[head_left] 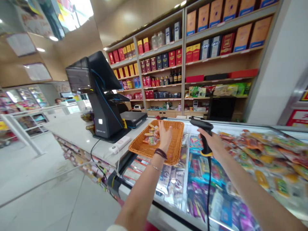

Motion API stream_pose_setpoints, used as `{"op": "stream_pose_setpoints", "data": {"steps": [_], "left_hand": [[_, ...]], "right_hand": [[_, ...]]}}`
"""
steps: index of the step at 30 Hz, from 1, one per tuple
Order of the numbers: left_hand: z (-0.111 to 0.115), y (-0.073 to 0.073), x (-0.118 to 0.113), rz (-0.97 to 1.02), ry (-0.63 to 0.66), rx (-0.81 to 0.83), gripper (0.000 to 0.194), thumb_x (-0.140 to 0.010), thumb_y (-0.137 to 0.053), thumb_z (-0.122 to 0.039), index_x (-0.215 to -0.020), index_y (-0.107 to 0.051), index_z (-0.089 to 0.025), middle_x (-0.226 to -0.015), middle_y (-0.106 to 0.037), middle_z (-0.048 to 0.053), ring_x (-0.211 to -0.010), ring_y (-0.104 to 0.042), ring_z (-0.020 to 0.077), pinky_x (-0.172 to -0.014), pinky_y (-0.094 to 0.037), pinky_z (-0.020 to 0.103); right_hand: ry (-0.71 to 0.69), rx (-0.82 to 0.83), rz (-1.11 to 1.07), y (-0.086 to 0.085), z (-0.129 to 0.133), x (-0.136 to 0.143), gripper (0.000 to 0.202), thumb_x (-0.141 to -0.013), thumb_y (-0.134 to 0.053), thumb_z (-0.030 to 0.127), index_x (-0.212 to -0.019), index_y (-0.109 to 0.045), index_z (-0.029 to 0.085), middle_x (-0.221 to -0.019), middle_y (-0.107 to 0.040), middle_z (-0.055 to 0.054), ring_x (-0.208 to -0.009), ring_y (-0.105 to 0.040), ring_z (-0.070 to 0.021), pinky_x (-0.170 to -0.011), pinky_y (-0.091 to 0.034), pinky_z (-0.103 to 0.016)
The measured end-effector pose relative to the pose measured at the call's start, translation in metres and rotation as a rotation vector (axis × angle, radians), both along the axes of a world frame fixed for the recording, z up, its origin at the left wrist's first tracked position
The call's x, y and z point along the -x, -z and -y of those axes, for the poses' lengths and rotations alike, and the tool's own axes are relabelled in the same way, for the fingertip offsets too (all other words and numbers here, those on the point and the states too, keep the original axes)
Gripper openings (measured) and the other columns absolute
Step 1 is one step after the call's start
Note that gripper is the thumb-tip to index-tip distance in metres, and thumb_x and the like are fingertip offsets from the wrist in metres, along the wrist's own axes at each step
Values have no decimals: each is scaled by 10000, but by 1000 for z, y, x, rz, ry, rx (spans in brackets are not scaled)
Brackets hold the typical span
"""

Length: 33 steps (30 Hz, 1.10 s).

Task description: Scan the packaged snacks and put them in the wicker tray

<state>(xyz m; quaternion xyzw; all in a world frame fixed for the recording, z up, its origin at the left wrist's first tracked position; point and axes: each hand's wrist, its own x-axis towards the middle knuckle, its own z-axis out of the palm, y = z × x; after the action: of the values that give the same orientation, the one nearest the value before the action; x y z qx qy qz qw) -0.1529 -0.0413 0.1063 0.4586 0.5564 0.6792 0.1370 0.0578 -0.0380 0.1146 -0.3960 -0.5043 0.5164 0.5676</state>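
My right hand (211,142) is wrapped round the handle of a black barcode scanner (203,125). The scanner's cable hangs down over the glass of the freezer. Over an orange-brown wicker basket (176,144) reaches my left hand (165,136), thumb apart from the fingers, with nothing visible in its grasp. Several small wrapped snack packets (151,139) lie in the basket, just left of that hand. My fingers partly cover the nearest packets, and I cannot tell whether they touch. The basket rests across the freezer top beside the counter.
A black cash register terminal (103,102) stands on the white counter (77,125), with a flat grey device (134,118) behind it. A white power strip (120,144) lies near the counter edge. Packaged goods fill the freezer (204,170). More packets (264,157) are heaped at right. Shelves of boxes (168,61) line the wall.
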Motion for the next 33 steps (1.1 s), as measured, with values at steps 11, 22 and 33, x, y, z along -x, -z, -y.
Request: {"op": "stream_pose_setpoints", "data": {"steps": [11,22,33], "left_hand": [[19,50,-161,-950,1220,229,456,-636,-914,-294,-1057,-752,-225,-1222,-719,100,-1183,-652,307,-1068,-492,421],[-5,85,-160,-83,566,209,251,-715,-827,-159,-833,-614,-221,-715,-606,-1,-800,-649,214,-894,-510,354],[-28,93,-140,474,668,114,447,-676,-871,-269,-1057,-653,-186,-1079,-734,80,-983,-692,186,-834,-550,281]], "right_hand": [[249,14,-36,-3,20,-114,414,-710,-809,561,-793,-573,232,-509,-548,53,-378,-469,-113,-351,-399,-236],[258,25,17,28,23,-107,433,-735,-790,606,-703,-544,251,-546,-557,22,-407,-492,-127,-374,-431,-266],[137,82,250,71,28,-93,417,-801,-717,625,-722,-562,246,-491,-570,23,-364,-498,-135,-360,-395,-255]]}}
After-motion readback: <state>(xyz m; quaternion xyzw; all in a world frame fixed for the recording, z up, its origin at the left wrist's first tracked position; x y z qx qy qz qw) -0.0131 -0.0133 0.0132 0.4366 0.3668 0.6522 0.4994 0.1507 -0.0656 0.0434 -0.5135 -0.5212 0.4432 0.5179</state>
